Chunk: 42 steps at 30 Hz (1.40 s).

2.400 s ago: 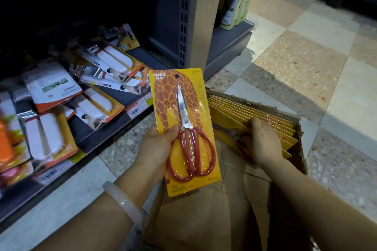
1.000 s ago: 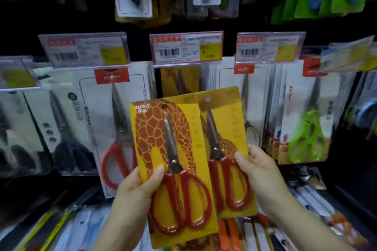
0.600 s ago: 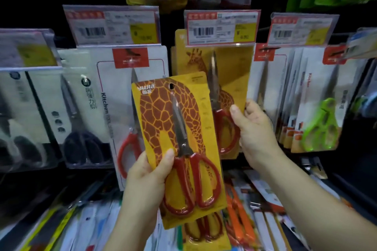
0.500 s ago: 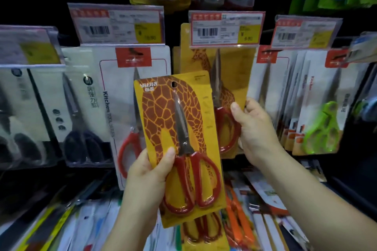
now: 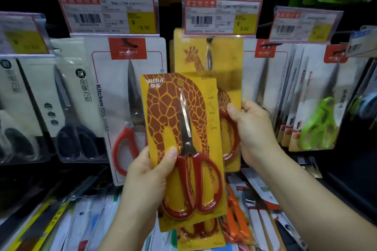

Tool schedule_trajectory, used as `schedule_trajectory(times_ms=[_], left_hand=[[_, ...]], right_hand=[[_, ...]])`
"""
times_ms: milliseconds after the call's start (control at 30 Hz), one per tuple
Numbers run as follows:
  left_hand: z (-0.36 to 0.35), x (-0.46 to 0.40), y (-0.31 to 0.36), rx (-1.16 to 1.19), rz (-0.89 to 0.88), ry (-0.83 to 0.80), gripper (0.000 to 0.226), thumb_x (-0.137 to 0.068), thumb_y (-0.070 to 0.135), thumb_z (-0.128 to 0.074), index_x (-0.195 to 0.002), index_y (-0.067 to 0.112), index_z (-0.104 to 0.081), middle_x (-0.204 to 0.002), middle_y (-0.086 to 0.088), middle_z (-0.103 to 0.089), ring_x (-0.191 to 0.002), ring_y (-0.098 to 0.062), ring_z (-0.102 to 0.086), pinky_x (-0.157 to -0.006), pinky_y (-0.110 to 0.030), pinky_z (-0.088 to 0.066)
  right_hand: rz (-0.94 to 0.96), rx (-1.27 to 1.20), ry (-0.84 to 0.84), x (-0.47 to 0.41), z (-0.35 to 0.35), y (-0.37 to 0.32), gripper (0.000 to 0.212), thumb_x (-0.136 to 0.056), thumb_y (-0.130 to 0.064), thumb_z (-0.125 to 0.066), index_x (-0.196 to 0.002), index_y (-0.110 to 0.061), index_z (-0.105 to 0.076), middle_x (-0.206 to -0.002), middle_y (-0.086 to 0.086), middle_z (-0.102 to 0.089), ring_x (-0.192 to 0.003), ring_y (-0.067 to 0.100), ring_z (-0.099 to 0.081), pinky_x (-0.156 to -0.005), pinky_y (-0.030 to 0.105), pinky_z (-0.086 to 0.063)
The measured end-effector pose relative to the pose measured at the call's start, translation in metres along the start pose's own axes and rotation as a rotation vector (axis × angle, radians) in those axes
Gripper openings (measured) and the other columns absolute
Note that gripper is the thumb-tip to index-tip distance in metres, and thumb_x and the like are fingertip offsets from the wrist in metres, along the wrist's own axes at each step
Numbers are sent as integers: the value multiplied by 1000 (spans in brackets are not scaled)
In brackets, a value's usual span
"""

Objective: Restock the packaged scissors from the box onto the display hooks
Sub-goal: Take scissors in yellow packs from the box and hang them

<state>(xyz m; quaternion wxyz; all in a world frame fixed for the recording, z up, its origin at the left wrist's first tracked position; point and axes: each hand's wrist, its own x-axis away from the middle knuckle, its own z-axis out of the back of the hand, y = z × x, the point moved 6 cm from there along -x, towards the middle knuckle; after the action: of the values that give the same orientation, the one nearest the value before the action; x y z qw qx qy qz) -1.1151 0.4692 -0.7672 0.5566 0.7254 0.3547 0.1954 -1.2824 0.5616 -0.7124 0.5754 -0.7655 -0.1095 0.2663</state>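
Giraffe-print scissors pack (image 5: 183,149) sits in the left hand (image 5: 149,177), thumb pinching the card's lower left, pack upright and in front of the display, not on a hook yet. Behind it a second giraffe pack (image 5: 210,57) is up at the display hook under the 8.90 price tag (image 5: 221,16); the right hand (image 5: 255,134) grips its lower right edge, fingers wrapped behind, thumb on the front. Cannot tell if its hole is fully seated on the hook, the tag covers that spot.

Step in hand looks like hanging the right-hand pack. Next probably: let go on the right, then line the left pack's round hang hole (image 5: 180,83) up with the same hook tip and push it back.

Neighbours: white kitchen scissors pack with red handles (image 5: 126,108) just left, green-handled scissors pack (image 5: 318,124) well to the right.
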Motion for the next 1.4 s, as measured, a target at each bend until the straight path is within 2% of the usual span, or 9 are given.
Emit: schedule_trajectory(times_ms=[200, 367, 467, 533, 667, 900, 1033, 1233, 1400], left_hand=[[3, -2, -5, 1, 12, 24, 16, -89, 15, -55, -101, 17, -65, -86, -7, -76, -75, -23, -73, -55, -31, -59], [3, -5, -8, 3, 16, 29, 14, -89, 16, -56, -100, 17, -65, -85, -7, -76, -74, -23, -73, -54, -31, -58], [-3, -6, -13, -2, 25, 13, 15, -90, 15, -55, -101, 17, -65, -85, -7, -76, -75, -23, -73, -55, -31, -58], [-10, -4, -17, -14, 39, -6, 15, -91, 15, -55, -101, 16, -65, -84, -6, -76, -74, -22, -73, -54, -29, -58], [-28, -5, -10, -91, 4, -14, 15, -93, 22, -52, -102, 16, -61, -91, -8, -75, -81, -22, -73, -67, -37, -60], [-58, -29, 48, -211, -128, 26, 24, -95, 36, -46, -99, 15, -56, -100, -13, -69, -91, -30, -69, -80, -50, -57], [-61, -39, 56, -241, -109, 40, 25, -96, 37, -44, -101, 17, -57, -103, -12, -69, -92, -27, -69, -84, -49, -55], [-52, -41, 41, -167, -50, 122, 20, -96, 30, -48, -85, 16, -55, -85, -10, -65, -81, -31, -66, -83, -54, -54], [-46, -58, 41, -237, -91, 225, 18, -91, 35, -53, -87, 18, -55, -103, -18, -68, -95, -42, -65, -84, -55, -53]], right_hand=[[-113, 156, 6, -34, -16, 19, 10, -94, -20, -49, -93, -18, -59, -89, 12, -69, -85, 30, -67, -84, 53, -54], [42, 528, 28, -22, -17, 11, 40, -93, -46, -42, -117, -16, -53, -112, 6, -63, -103, 21, -61, -86, 34, -48], [98, 338, -62, 26, -6, 16, 49, -90, -53, -44, -121, -16, -56, -113, -1, -66, -104, 5, -62, -92, 27, -49], [-30, 197, -182, 49, -3, 30, 44, -86, -50, -47, -112, -18, -63, -103, 2, -72, -98, 13, -67, -89, 35, -54], [-85, -19, -92, 50, 10, 26, 16, -94, -16, -49, -97, -12, -65, -90, 10, -74, -84, 25, -70, -77, 38, -58], [94, -1, -47, 12, 9, -35, 15, -96, -17, -48, -100, -11, -60, -88, 8, -71, -75, 18, -69, -74, 39, -59], [81, 37, -5, 6, 2, -42, 16, -97, -17, -47, -89, -15, -61, -94, 14, -69, -90, 28, -66, -88, 52, -53], [48, 57, 9, 9, -1, -30, 20, -96, -18, -49, -81, -14, -61, -104, 31, -63, -93, 46, -63, -83, 64, -48], [38, 152, 50, -16, -6, -18, 14, -93, -22, -52, -81, -16, -58, -88, 19, -64, -80, 31, -61, -84, 57, -49]])
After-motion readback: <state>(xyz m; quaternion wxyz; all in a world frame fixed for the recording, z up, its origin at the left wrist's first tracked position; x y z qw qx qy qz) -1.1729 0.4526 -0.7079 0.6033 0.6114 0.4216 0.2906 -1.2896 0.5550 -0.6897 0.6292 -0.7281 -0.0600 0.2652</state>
